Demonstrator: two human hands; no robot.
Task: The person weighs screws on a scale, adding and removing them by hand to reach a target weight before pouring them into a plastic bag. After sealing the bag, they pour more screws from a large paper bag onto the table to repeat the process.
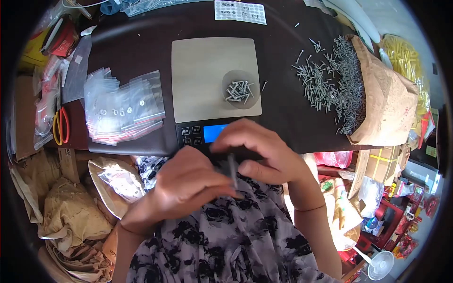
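My left hand (186, 181) is closed in front of my body, below the scale's front edge. A narrow, blurred greyish thing (233, 172) stands at its fingertips, perhaps the edge of a small bag; I cannot make out its kind. My right hand (264, 151) curves over it, thumb and fingers apart, with nothing visible gripped. Just beyond my hands lies a kitchen scale (203, 70) with a lit blue display (212, 134), partly covered by my right hand. On its plate sits a round clear dish (255, 99) containing several small silver screws (239, 89).
Small zip bags (127, 111) lie fanned out left of the scale, with orange-handled scissors (61, 126) farther left. On the right, a heap of screws (347, 70) spills from a brown paper bag (384, 101). A label sheet (240, 12) lies at the back.
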